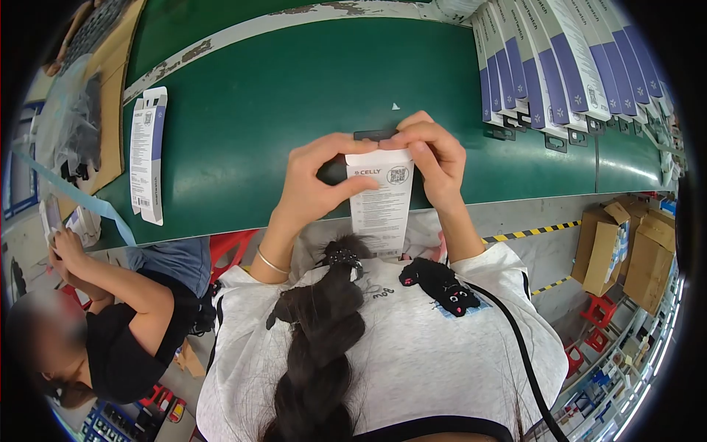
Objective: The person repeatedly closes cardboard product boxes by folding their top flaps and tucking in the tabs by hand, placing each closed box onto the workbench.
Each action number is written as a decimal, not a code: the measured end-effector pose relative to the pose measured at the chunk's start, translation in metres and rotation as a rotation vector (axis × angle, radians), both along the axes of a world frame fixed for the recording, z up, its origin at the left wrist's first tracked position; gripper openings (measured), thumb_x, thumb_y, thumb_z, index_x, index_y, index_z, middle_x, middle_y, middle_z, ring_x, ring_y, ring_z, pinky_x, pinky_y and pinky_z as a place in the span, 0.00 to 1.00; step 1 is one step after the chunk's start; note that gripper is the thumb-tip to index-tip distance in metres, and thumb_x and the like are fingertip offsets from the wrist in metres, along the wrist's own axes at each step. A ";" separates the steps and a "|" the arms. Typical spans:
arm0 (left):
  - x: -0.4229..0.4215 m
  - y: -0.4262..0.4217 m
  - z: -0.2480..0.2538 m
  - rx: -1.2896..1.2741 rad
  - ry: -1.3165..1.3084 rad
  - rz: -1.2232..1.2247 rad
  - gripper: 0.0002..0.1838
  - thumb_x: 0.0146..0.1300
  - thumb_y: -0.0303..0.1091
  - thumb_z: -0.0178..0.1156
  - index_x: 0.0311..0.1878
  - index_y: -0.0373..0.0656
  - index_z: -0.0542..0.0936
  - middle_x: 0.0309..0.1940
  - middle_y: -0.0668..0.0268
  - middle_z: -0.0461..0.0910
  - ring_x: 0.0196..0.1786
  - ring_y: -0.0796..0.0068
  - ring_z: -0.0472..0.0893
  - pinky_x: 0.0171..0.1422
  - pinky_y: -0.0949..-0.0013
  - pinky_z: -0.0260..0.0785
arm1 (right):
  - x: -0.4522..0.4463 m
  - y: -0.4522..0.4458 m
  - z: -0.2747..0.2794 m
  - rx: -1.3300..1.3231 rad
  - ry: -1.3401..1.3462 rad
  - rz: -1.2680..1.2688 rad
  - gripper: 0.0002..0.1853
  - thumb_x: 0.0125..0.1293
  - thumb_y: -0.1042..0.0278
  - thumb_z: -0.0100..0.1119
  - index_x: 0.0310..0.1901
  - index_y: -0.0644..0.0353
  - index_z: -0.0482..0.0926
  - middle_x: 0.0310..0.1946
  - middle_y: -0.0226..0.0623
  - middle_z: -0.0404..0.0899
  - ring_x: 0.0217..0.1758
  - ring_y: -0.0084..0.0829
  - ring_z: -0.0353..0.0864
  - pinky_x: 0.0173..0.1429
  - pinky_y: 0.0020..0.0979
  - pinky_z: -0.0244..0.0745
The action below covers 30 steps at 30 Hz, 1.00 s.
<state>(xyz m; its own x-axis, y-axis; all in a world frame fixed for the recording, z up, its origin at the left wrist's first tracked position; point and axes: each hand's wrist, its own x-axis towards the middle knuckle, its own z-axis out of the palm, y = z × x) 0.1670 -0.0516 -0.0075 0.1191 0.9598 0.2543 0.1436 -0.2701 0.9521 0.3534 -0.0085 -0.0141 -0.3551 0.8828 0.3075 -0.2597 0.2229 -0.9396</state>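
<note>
A white smartwatch box printed "CELLY" with a QR code stands between my hands at the table's near edge. My left hand grips its top left, thumb on the printed face and fingers along the upper edge. At the top right, my right hand pinches the end flap with its fingers bent over the edge. A black hang tab shows just behind the box top, between the two hands. The lower end of the box reaches down in front of my shirt.
Several smartwatch boxes with black hang tabs stand in a row at the right. Another box with an open end lies left on the green table. A small white scrap lies ahead. A co-worker sits at the left.
</note>
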 end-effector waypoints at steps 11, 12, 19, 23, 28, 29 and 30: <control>-0.006 -0.011 -0.009 -0.007 -0.162 0.033 0.14 0.49 0.22 0.67 0.42 0.34 0.81 0.41 0.56 0.82 0.42 0.72 0.81 0.48 0.73 0.73 | -0.003 0.001 0.002 0.210 -0.055 0.053 0.12 0.53 0.81 0.58 0.41 0.68 0.79 0.36 0.38 0.82 0.39 0.30 0.74 0.44 0.28 0.71; -0.004 -0.011 -0.008 -0.009 -0.163 0.030 0.14 0.49 0.22 0.67 0.42 0.34 0.81 0.41 0.56 0.82 0.42 0.72 0.81 0.48 0.73 0.73 | -0.003 0.000 0.002 0.160 -0.034 0.070 0.12 0.54 0.82 0.57 0.42 0.69 0.78 0.36 0.39 0.82 0.40 0.29 0.75 0.45 0.27 0.71; 0.013 -0.010 0.005 -0.238 -0.363 0.100 0.06 0.57 0.20 0.60 0.38 0.32 0.77 0.40 0.60 0.79 0.41 0.78 0.78 0.45 0.75 0.72 | -0.006 0.000 0.001 -0.132 0.069 0.100 0.14 0.58 0.86 0.53 0.47 0.70 0.74 0.38 0.43 0.81 0.43 0.25 0.78 0.47 0.26 0.74; 0.013 -0.003 0.008 -0.383 -0.393 0.143 0.03 0.58 0.22 0.59 0.32 0.33 0.75 0.37 0.62 0.79 0.36 0.84 0.77 0.36 0.80 0.70 | -0.010 0.005 0.006 -0.338 0.066 0.086 0.14 0.58 0.86 0.54 0.47 0.69 0.74 0.36 0.42 0.82 0.39 0.23 0.80 0.44 0.22 0.75; 0.001 0.010 0.005 -0.408 -0.341 0.055 0.02 0.58 0.21 0.58 0.31 0.34 0.75 0.33 0.63 0.80 0.30 0.87 0.76 0.30 0.82 0.68 | -0.014 0.004 0.014 -0.373 -0.009 0.045 0.13 0.58 0.85 0.55 0.46 0.69 0.75 0.35 0.41 0.82 0.39 0.23 0.80 0.43 0.21 0.75; 0.000 0.011 0.003 -0.386 -0.340 0.037 0.02 0.58 0.21 0.58 0.31 0.34 0.75 0.32 0.63 0.80 0.29 0.87 0.76 0.30 0.82 0.68 | -0.014 0.004 0.016 -0.361 -0.039 0.027 0.12 0.58 0.84 0.56 0.45 0.69 0.75 0.34 0.40 0.82 0.39 0.23 0.80 0.42 0.21 0.74; 0.000 0.010 0.002 -0.385 -0.339 0.034 0.02 0.58 0.21 0.58 0.31 0.34 0.75 0.32 0.63 0.80 0.29 0.87 0.76 0.30 0.82 0.68 | -0.014 0.004 0.015 -0.360 -0.038 0.025 0.12 0.58 0.84 0.56 0.45 0.69 0.75 0.34 0.40 0.82 0.39 0.23 0.80 0.42 0.21 0.74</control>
